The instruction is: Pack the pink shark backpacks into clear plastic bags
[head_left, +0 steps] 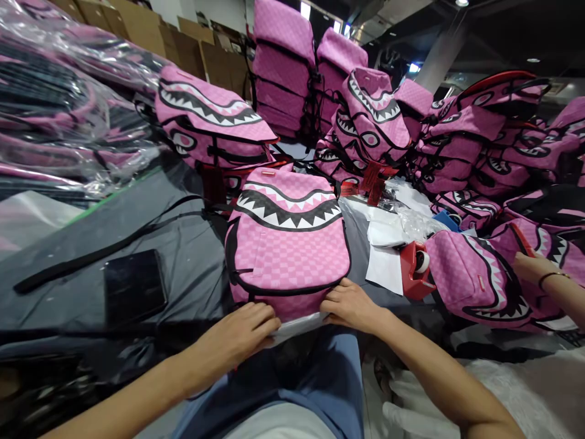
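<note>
A pink checkered backpack [287, 241] with a shark-mouth print lies flat on the dark table [183, 256] in front of me. My left hand [240, 335] rests on its near edge, fingers curled over the bag and a clear plastic sheet [297, 326] under it. My right hand [350, 305] grips the same near edge a little to the right, fingers bent down onto the bag.
Piles of matching pink backpacks [379, 116] fill the back and right. Bagged ones [59, 116] are stacked at the left. A black phone [134, 286] lies left of the bag. A red tape dispenser [415, 268] and white papers [388, 256] sit right. Another person's hand [532, 265] holds a backpack [475, 280] at far right.
</note>
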Action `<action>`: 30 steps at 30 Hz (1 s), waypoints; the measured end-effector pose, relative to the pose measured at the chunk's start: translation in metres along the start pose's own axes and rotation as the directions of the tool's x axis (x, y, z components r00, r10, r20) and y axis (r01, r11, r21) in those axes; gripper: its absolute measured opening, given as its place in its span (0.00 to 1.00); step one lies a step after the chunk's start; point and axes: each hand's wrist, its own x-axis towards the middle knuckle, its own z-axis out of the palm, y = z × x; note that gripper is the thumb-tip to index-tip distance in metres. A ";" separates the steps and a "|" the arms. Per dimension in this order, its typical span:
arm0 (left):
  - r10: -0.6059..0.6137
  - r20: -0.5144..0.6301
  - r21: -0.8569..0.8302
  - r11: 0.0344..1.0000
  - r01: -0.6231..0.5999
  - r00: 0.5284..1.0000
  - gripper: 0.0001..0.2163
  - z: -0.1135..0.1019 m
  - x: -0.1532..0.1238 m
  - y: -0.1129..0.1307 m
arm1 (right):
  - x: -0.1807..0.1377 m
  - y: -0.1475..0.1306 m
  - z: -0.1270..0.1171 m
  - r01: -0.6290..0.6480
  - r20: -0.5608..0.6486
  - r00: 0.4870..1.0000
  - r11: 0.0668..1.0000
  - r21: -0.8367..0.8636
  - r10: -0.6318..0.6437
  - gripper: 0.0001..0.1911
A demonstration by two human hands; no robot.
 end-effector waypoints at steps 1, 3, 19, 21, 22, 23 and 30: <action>-0.018 0.046 -0.037 0.999 0.019 0.999 0.11 -0.006 0.002 -0.004 | 0.004 0.003 -0.011 0.028 0.015 0.999 0.999 0.045 -0.029 0.08; -0.054 0.102 -0.063 0.996 0.061 0.993 0.16 -0.021 0.007 -0.010 | 0.012 0.007 -0.034 0.088 -0.001 0.996 0.991 0.100 -0.089 0.11; 0.177 -0.374 0.383 0.923 -0.023 0.910 0.12 -0.071 0.062 0.000 | 0.033 -0.021 -0.040 -0.131 -0.689 0.724 0.972 -0.196 -0.041 0.05; 0.143 -0.295 0.301 0.952 -0.050 0.945 0.08 -0.065 0.055 0.003 | 0.032 -0.019 -0.038 -0.199 -0.749 0.662 0.967 -0.159 0.013 0.07; 0.131 -0.229 0.265 0.962 -0.068 0.964 0.06 -0.064 0.052 0.002 | 0.033 -0.018 -0.037 -0.223 -0.766 0.642 0.966 -0.134 0.041 0.08; 0.134 -0.152 0.241 0.966 -0.095 0.979 0.06 -0.064 0.048 0.001 | 0.033 -0.018 -0.035 -0.227 -0.765 0.642 0.967 -0.116 0.059 0.08; 0.309 0.028 0.238 0.922 -0.307 0.951 0.07 -0.080 0.032 -0.021 | 0.016 -0.020 -0.021 0.011 -0.437 0.896 0.988 -0.156 -0.079 0.05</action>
